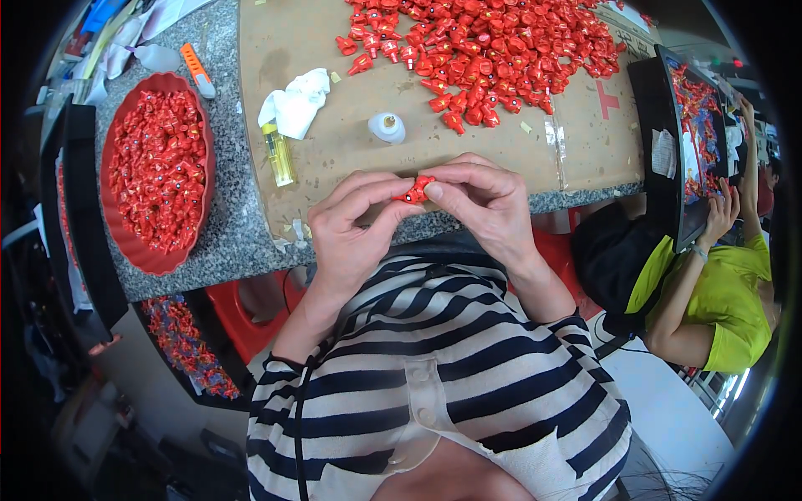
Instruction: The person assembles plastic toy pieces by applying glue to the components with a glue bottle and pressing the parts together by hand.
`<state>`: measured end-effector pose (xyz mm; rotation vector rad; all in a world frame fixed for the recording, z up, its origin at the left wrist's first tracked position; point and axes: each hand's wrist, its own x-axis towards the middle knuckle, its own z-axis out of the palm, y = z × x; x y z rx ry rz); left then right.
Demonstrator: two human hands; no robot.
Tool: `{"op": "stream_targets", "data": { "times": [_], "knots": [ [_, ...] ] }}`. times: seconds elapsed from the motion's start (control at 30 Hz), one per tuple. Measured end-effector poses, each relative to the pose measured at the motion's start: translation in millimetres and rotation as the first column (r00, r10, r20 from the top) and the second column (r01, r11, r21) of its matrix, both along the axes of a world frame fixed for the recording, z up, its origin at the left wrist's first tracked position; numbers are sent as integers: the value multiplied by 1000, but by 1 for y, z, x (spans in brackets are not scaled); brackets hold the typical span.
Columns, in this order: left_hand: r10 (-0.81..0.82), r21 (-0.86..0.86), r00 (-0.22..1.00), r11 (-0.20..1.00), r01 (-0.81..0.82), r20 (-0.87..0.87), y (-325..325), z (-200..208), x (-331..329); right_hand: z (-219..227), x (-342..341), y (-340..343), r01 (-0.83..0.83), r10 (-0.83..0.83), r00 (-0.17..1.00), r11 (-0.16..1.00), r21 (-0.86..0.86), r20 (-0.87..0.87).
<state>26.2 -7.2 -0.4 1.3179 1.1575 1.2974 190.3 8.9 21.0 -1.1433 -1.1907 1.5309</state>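
Between my two hands, just above the near edge of the cardboard, is a small red plastic figurine piece [415, 191]. My left hand [355, 221] pinches it from the left with thumb and fingertips. From the right, the thumb and fingers of my right hand [484, 200] close on the same piece. A small translucent squeeze bottle with a narrow tip [387, 128] stands on the cardboard beyond my hands. Farther off, a large heap of similar red pieces [480, 63] is spread over the cardboard [351, 100].
At left, a scalloped red tray [106, 179] full of red pieces rests on the granite tabletop [230, 225]. A yellow lighter [278, 154], crumpled white tissue [299, 104] and orange utility knife [197, 71] lie nearby. At right, a co-worker in yellow-green [727, 309] reaches toward a black bin [656, 108].
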Motion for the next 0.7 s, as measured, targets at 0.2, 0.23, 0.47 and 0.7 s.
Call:
{"op": "stream_targets", "data": {
  "times": [0.2, 0.23, 0.47, 0.7],
  "knots": [
    [16, 161, 978, 987, 17, -206, 2, 3, -3, -5, 2, -4, -67, 60, 994, 995, 76, 95],
    [27, 191, 969, 981, 21, -246, 3, 4, -3, -7, -1, -6, -25, 21, 998, 995, 95, 51],
    [47, 193, 951, 981, 14, -307, 2, 8, -2, -12, -9, -14, 72, -71, 997, 994, 79, -22],
    [66, 176, 956, 984, -15, -285, 0, 7, -2, -12, -13, -16, 113, -108, 992, 991, 75, -72]
  ]
}}
